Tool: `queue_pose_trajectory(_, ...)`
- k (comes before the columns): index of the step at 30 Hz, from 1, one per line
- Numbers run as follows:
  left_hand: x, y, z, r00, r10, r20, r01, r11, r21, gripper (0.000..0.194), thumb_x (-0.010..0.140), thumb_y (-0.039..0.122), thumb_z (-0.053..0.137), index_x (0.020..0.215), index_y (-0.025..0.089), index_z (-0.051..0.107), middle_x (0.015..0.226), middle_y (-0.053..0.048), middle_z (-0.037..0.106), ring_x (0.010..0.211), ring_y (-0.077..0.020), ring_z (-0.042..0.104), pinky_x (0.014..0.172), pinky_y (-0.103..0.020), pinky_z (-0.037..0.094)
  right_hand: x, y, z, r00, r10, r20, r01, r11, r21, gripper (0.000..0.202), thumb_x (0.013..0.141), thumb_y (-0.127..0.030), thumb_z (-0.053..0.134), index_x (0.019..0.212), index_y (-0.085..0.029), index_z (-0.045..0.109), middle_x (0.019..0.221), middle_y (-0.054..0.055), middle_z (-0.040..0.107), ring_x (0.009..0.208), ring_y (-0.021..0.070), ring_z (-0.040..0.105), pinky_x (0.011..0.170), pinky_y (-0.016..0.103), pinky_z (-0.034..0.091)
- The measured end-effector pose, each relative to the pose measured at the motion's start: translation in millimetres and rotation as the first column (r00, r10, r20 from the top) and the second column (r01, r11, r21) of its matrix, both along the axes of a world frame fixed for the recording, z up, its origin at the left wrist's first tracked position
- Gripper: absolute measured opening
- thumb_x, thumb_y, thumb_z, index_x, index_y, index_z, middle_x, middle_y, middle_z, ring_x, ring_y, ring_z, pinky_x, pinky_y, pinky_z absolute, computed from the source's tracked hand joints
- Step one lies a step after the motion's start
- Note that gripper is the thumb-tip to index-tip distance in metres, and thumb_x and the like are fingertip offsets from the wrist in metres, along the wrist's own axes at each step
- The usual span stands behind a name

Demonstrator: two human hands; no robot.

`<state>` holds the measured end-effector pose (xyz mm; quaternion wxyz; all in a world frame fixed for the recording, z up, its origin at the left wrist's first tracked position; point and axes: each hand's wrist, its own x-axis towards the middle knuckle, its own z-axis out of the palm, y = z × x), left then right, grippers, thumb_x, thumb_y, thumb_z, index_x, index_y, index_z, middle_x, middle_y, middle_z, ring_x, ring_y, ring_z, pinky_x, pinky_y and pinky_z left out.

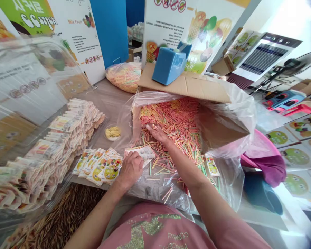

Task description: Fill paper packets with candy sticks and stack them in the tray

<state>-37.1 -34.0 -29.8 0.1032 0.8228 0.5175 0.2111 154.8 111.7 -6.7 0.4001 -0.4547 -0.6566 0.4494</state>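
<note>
My left hand (131, 170) is closed over a small printed snack packet (145, 152) at the near edge of the stick pile. To its left, several yellow and white packets (103, 165) lie fanned out flat. My right hand (157, 133) reaches into the left side of thin pink, yellow and green snack sticks (176, 121), which spill from a plastic-lined carton (215, 126) lying on its side. Its fingers stretch leftward over the sticks, apart as far as they show; their tips are partly hidden. Loose sticks (167, 193) lie near my body.
A clear plastic bin (75, 74) with rows of filled packets (64, 138) stands left. A small bowl (112, 132) of yellow pieces sits beyond the fanned packets. A blue dispenser (168, 65) rests on the carton flap. A pink basket (261, 159) is at right.
</note>
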Motion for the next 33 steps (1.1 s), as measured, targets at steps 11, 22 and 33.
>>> queue_pose_trajectory(11,1,-7,-7.1,1.0,0.027,-0.006,-0.026,0.998,0.049,0.017,0.09,0.013,0.064,0.081,0.02,0.075,0.088,-0.008,0.071,0.09,-0.0247,0.062,0.08,-0.037,0.048,5,-4,-15.1,0.922,-0.035,0.385,-0.005,0.995,0.104,0.043,0.099,-0.058,0.059,0.101,-0.022,0.082,0.129,0.011,0.072,0.133,0.0291,0.057,0.122,0.054,0.028)
queue_pose_trajectory(22,-3,22,13.4,0.587,0.416,0.695,-0.006,0.86,-0.51,0.03,0.064,0.039,0.082,0.059,0.02,0.06,0.053,0.006,0.053,0.051,-0.0103,0.046,0.051,-0.024,0.037,18,-45,50.2,0.987,0.064,-0.145,-0.054,0.996,0.073,0.073,0.106,-0.071,0.024,0.118,-0.024,0.077,0.132,0.008,0.073,0.135,0.0241,0.06,0.123,0.047,0.036)
queue_pose_trajectory(33,13,23,25.4,0.462,0.363,0.809,0.086,0.89,-0.449,0.034,0.058,0.04,0.088,0.056,0.019,0.062,0.053,0.005,0.056,0.051,-0.0086,0.046,0.051,-0.022,0.039,3,-83,69.7,0.948,0.307,-0.086,-0.31,0.951,-0.021,0.071,0.098,-0.079,0.04,0.116,-0.024,0.08,0.108,0.008,0.077,0.107,0.0285,0.069,0.101,0.047,0.055)
